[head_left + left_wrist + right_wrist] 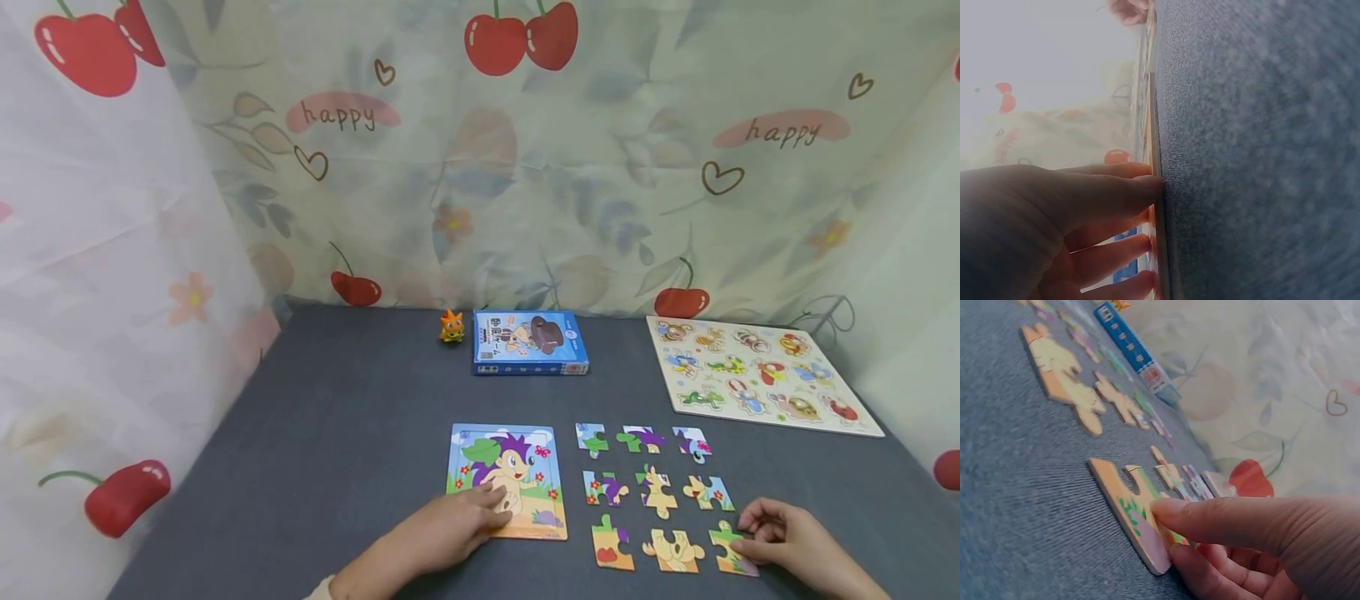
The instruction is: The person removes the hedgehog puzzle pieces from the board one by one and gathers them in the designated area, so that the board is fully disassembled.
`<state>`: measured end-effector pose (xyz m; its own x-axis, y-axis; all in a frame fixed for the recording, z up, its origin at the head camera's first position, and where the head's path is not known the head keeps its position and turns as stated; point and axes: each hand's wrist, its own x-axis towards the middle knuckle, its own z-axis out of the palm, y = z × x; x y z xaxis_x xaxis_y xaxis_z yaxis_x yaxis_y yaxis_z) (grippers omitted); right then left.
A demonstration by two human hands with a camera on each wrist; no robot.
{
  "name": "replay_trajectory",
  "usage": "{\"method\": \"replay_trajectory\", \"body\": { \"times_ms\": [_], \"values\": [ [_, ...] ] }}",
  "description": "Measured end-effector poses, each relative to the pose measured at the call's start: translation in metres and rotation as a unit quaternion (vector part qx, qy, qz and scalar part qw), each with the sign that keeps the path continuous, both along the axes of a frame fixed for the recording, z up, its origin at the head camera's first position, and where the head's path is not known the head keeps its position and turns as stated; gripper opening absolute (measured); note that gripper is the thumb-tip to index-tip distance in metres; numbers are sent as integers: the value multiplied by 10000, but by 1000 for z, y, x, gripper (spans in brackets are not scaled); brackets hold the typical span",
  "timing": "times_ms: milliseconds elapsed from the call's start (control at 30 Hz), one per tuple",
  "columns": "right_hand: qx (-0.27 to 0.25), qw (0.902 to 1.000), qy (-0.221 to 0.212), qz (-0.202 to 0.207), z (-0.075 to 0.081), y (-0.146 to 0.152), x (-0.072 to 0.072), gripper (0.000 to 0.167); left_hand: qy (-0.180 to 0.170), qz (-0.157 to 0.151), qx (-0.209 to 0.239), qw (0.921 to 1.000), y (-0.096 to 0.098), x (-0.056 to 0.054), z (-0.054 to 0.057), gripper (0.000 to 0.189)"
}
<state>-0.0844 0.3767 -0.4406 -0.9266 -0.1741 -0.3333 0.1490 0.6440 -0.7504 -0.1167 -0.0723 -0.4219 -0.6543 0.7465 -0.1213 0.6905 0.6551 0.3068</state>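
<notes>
My left hand [467, 521] rests on the lower left of a square puzzle board [546, 483] with a hedgehog picture. In the left wrist view its fingers [1110, 259] lie spread on the board's face, and the thumb touches the near edge. At the right, my right hand [787, 537] pinches the outer edge of a jigsaw piece [731, 550], the lower right one of several loose pieces. The right wrist view shows the thumb on top of this piece [1129, 506] and a finger at its side. It lies on or very close to the table; a gap cannot be told.
Other jigsaw pieces, such as a cream-bodied one [675, 552], lie in rows between the hands. Farther back are a blue box [531, 342], a small orange figurine [452, 327] and a white insect board [765, 375]. Patterned cloth [525, 192] hangs behind the dark table [337, 433].
</notes>
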Motion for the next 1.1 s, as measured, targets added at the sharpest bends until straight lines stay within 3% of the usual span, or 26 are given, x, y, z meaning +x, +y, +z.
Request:
{"method": "replay_trajectory", "body": {
  "times_ms": [300,600,900,1100],
  "values": [
    [92,9986,-287,441,3,0,1,59,124,-104,159,9997,-3,-1,-2,31],
    [253,9978,-301,541,1,1,2,55,108,-110,178,9997,-4,-2,-3,31],
    [-34,9956,-289,890,0,5,1,47,174,-177,203,9995,-4,-1,-4,31],
    [-9,9959,-339,842,3,4,2,47,200,-330,146,9991,-9,-4,1,34]
  ]
}}
